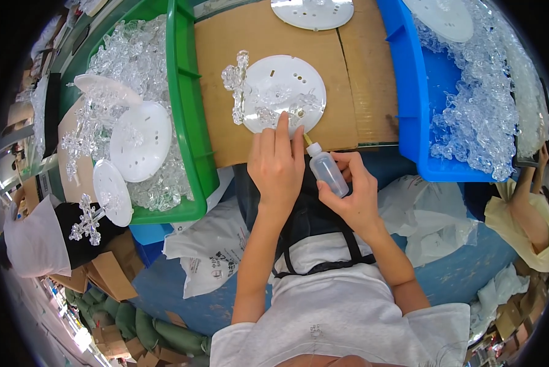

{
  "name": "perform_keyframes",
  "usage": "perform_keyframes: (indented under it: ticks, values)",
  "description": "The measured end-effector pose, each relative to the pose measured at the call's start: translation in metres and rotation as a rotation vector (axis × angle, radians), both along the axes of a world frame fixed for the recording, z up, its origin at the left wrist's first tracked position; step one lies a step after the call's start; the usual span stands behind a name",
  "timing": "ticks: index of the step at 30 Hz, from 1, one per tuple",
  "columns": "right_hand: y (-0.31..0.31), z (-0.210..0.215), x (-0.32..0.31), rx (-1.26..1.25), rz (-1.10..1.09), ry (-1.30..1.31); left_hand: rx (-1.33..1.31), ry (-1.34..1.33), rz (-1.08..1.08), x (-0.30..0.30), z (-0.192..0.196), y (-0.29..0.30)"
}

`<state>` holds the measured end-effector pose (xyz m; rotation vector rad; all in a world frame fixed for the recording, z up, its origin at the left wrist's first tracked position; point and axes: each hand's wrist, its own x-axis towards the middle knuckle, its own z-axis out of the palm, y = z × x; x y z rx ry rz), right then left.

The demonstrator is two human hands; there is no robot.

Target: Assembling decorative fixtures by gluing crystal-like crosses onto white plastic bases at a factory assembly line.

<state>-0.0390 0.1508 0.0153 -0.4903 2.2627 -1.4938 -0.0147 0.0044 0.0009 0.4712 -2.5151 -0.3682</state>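
1. White disc (280, 72) lies flat on a cardboard sheet (218, 55); clear plastic pieces (307, 103) sit on its near half.
2. Just at the white disc's left edge is 1 clear cross-shaped piece (240, 92).
3. The left hand (277, 162) is at the white disc's near edge, its index finger stretched over the near half, the thumb a little apart from it; I cannot tell whether these fingers grip anything.
4. The right hand (355, 189), nearer the person than the white disc and to its right, has its fingers clamped on a translucent squeeze bottle (329, 174). The bottle's thin nozzle (308, 140) points at the disc's near edge; contact is unclear.
5. Left of the white disc, a green bin (186, 116) holds clear parts (131, 49), with 3 other discs (143, 144) at it.
6. Right of the white disc, a blue bin (411, 92) holds a clear heap (476, 125).
7. Beyond the white disc lies 1 far disc (314, 13).
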Motion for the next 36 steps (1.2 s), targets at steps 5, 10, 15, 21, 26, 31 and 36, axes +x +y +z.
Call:
perform_keyframes:
  ticks: [5,10,15,21,26,31,36]
  values:
    - [-0.001,-0.005,0.001,-0.011,0.002,0.002,0.067,0.048,0.060,-0.002,-0.003,0.001]
    - [-0.001,-0.008,0.002,0.002,0.012,0.067,0.078,0.019,0.083,-0.004,0.001,0.004]
    - [0.000,-0.003,-0.003,-0.038,-0.029,-0.017,0.083,-0.008,0.071,0.005,-0.002,0.005]
    - [0.006,-0.007,-0.002,-0.092,-0.025,-0.029,0.072,0.028,-0.003,0.031,-0.006,-0.011]
    - [0.003,-0.006,0.004,-0.096,0.002,-0.014,0.167,-0.034,-0.072,0.041,-0.016,-0.001]
    - [0.006,-0.004,0.007,-0.004,-0.027,0.014,0.145,-0.054,-0.058,0.038,-0.012,0.021]
    - [0.013,-0.003,0.013,-0.022,-0.118,-0.081,0.161,-0.054,-0.061,0.035,-0.006,0.035]
